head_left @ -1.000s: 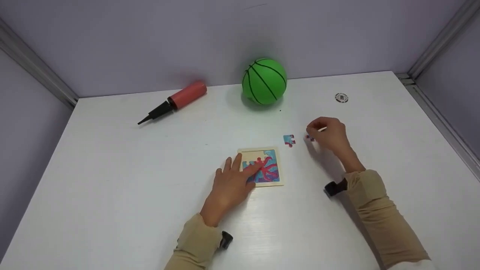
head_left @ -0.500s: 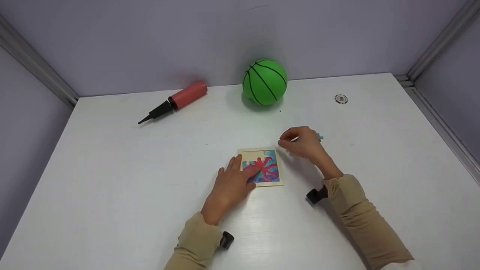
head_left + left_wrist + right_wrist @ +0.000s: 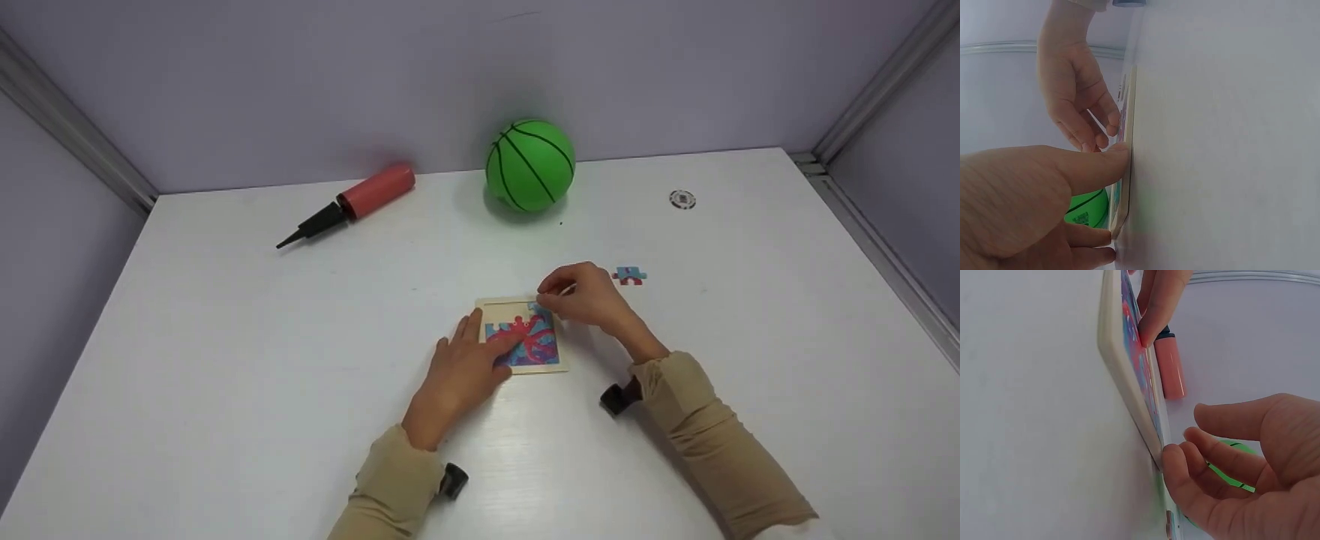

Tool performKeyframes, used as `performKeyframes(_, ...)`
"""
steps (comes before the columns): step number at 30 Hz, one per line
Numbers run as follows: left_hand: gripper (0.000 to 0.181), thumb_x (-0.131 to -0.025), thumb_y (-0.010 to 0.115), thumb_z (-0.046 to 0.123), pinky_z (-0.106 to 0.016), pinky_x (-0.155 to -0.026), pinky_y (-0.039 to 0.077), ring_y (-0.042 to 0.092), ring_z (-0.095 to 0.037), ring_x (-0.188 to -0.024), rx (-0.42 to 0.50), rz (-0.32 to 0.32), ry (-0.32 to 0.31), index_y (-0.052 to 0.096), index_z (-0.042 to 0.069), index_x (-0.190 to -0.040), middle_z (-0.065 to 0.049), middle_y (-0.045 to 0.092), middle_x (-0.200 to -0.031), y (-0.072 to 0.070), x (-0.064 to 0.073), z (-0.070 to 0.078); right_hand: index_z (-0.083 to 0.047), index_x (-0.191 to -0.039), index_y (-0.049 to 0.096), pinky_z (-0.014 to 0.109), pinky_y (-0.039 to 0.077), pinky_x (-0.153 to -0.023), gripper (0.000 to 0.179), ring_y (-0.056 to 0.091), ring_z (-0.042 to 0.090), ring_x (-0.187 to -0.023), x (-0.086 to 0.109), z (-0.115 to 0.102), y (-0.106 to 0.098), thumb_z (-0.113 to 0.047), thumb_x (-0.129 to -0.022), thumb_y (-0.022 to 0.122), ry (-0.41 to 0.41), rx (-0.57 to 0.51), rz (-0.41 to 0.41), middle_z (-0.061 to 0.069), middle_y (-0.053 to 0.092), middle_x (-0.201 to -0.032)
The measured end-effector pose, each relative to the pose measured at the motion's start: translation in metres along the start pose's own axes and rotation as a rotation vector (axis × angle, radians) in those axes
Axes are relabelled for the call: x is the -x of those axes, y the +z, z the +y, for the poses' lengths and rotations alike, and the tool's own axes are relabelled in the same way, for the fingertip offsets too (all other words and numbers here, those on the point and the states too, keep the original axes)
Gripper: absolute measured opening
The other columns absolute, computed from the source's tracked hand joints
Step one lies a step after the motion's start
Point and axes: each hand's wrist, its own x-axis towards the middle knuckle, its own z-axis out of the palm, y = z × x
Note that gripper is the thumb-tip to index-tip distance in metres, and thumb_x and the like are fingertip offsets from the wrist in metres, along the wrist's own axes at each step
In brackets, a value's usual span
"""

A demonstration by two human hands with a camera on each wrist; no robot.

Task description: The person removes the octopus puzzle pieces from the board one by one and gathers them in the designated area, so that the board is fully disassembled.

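A wooden jigsaw puzzle (image 3: 529, 351) with a red octopus on blue lies in its pale frame, bare wood showing at the upper left. My left hand (image 3: 459, 373) rests on it with fingers spread: the index finger lies on the picture, the thumb is at the near edge, and other fingers touch the left side. At the frame's upper right corner my right hand (image 3: 589, 298) has thumb and fingertips close together, apparently around a small puzzle piece that the fingers almost wholly hide. A loose blue and red puzzle piece (image 3: 629, 275) lies just behind the right hand.
A green ball (image 3: 530, 166) with black lines stands at the back against the wall. To its left lies a red and black hand pump (image 3: 360, 199). A poker chip (image 3: 682, 199) is at the back right of the white table (image 3: 262, 360).
My right hand has moved left from the loose pieces to the puzzle's corner. One piece is no longer seen at its spot; the other now shows uncovered. The left hand stays put.
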Motion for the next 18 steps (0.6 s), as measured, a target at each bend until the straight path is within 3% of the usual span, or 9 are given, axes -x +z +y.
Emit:
performKeyframes(6, 0.047, -0.094, 0.061, 0.025, -0.063, -0.105, 0.025, 0.021, -0.041, -0.140, 0.000, 0.003, -0.003, 0.052, 0.029, -0.140, -0.023, 0.021, -0.154, 0.0000, 0.0003, 0.0005, -0.006, -0.094, 0.074, 0.027, 0.048, -0.060, 0.014, 0.057, 0.017, -0.069, -0.0006, 0.0015, -0.0006, -0.017, -0.087, 0.067, -0.004, 0.070, -0.007, 0.006, 0.067, -0.085)
performKeyframes(13, 0.047, -0.094, 0.061, 0.025, -0.063, -0.104, 0.026, 0.022, -0.042, -0.140, -0.013, -0.007, 0.002, 0.052, 0.026, -0.140, -0.024, 0.020, -0.154, 0.0013, 0.0001, 0.0009, -0.007, -0.100, 0.074, 0.026, 0.048, -0.061, 0.021, 0.058, 0.017, -0.072, 0.0004, 0.0011, -0.0014, -0.023, -0.090, 0.066, 0.050, 0.088, -0.052, 0.007, 0.069, -0.093)
performKeyframes(18, 0.047, -0.095, 0.060, 0.026, -0.062, -0.104, 0.027, 0.021, -0.042, -0.141, -0.036, -0.017, 0.007, 0.051, 0.026, -0.141, -0.025, 0.019, -0.154, 0.0009, 0.0005, 0.0017, -0.005, -0.099, 0.076, 0.025, 0.045, -0.056, 0.022, 0.057, 0.012, -0.062, 0.0012, 0.0005, -0.0024, -0.022, -0.090, 0.066, -0.027, 0.152, -0.067, 0.006, 0.070, -0.084)
